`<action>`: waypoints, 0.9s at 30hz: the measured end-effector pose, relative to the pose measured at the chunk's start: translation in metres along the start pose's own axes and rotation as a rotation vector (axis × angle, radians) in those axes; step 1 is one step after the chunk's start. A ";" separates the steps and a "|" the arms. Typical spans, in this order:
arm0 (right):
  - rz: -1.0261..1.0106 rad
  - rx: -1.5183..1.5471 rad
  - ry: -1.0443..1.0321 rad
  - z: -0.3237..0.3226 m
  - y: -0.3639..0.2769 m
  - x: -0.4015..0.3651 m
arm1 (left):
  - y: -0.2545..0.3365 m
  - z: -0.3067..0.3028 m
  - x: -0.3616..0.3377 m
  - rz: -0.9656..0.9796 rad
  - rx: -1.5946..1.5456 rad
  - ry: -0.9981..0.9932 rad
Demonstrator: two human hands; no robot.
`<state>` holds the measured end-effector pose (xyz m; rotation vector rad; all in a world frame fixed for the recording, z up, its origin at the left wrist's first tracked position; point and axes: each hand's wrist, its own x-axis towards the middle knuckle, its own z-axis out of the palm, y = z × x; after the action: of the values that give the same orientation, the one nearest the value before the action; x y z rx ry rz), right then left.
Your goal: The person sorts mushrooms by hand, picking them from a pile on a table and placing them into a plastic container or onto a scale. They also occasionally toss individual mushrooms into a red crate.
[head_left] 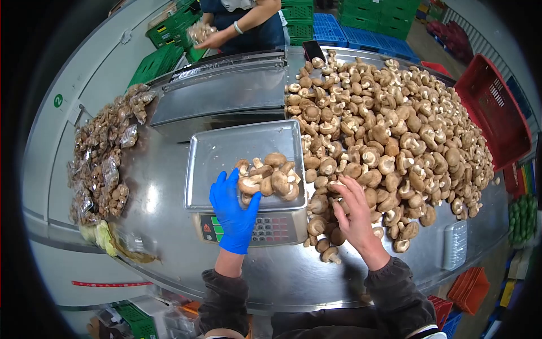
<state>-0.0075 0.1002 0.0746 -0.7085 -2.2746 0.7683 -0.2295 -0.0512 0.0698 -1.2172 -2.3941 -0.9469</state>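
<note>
My left hand (232, 212), in a blue glove, is over the near edge of the weighing scale's metal pan (212, 148). Its fingers are spread and its thumb stands apart, against the left side of a cluster of shiitake mushrooms (279, 179). Whether anything lies under that cluster is hidden. Bare, my right hand (357, 217) rests at the left edge of a large heap of shiitake mushrooms (395, 130). Its thumb and fingers are apart, with a mushroom by the fingertips. Below the pan, the scale's keypad (274, 227) is partly covered by my left hand.
Bagged mushrooms (101, 164) are piled at the table's left. A clear plastic tray (455, 246) lies on the right. Behind the scale stands a metal machine (223, 93), with a phone (313, 51) beside it. Across it, a co-worker's hands (217, 38) hold a mushroom pack. A red crate (497, 107) leans right.
</note>
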 end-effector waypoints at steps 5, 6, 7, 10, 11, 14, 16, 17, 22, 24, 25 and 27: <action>0.068 0.138 -0.010 -0.017 -0.004 -0.032 | 0.014 -0.016 -0.028 -0.065 -0.482 0.147; 0.072 0.141 -0.013 -0.017 -0.009 -0.041 | 0.026 -0.020 -0.038 -0.033 -0.523 0.138; 0.165 0.309 -0.112 -0.016 -0.015 -0.051 | 0.039 -0.021 -0.049 0.020 -0.585 0.013; 0.274 0.409 -0.461 -0.018 -0.026 -0.070 | 0.076 -0.011 -0.097 0.098 -0.636 -0.319; 0.219 0.300 -0.510 -0.021 -0.024 -0.075 | 0.083 -0.001 -0.119 0.008 -0.702 -0.400; 0.177 0.076 -0.538 -0.048 -0.007 -0.110 | 0.088 0.018 -0.171 -0.119 -0.734 -0.567; 0.280 -0.098 -0.496 -0.077 0.012 -0.146 | 0.087 0.022 -0.195 -0.157 -0.701 -0.646; 0.369 -0.156 -0.469 -0.091 0.020 -0.166 | 0.088 0.024 -0.204 -0.036 -0.567 -0.616; 0.584 -0.344 -0.614 -0.128 0.013 -0.231 | 0.105 0.034 -0.227 0.045 -0.506 -0.675; 0.577 -0.164 -0.493 -0.115 0.002 -0.240 | 0.125 0.040 -0.230 0.090 -0.549 -0.692; 0.532 -0.100 -0.421 -0.098 0.020 -0.259 | 0.134 0.044 -0.231 0.122 -0.589 -0.706; 0.483 0.005 -0.398 -0.084 0.026 -0.254 | 0.147 0.051 -0.234 0.178 -0.629 -0.699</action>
<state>0.2258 -0.0182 0.0129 -1.2183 -2.4738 1.2288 0.0299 -0.0964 -0.0281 -2.2640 -2.4539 -1.4647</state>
